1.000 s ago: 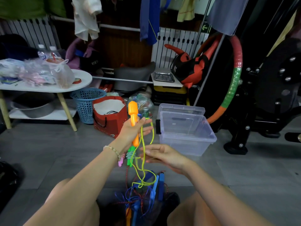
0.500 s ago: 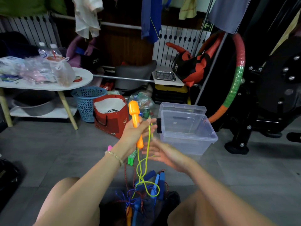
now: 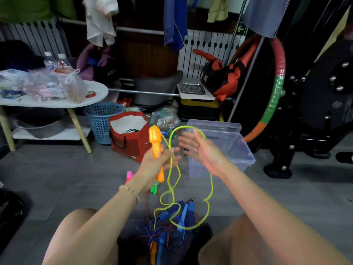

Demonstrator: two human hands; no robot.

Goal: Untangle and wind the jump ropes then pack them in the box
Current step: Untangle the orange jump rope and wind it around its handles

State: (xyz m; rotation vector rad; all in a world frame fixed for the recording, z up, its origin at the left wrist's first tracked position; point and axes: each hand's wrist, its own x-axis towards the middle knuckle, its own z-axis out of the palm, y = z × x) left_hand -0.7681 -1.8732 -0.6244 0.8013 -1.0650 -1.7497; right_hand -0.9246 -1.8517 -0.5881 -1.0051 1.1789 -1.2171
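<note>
Yellow-green rope (image 3: pixel 211 186) looped up in front of the clear box (image 3: pixel 242 155)!
Left hand (image 3: pixel 154 165) grips the orange handle (image 3: pixel 155 142) just left of the box. Right hand (image 3: pixel 202 150), fingers spread, is right before the box. The rope drapes over its fingers and trails down to the tangled ropes (image 3: pixel 172 222) on the floor.

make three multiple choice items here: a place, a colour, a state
1. Where is the clear box? A on the white table; B on the floor beyond the right hand; C inside the red bag
2. What colour is the handle the left hand grips? A blue; B orange; C pink
3. How is the right hand? A clenched; B gripping a handle; C fingers straight

1 B: it stands on the grey floor. 2 B: plainly orange. 3 C: fingers spread, yellow-green rope draped across.
</note>
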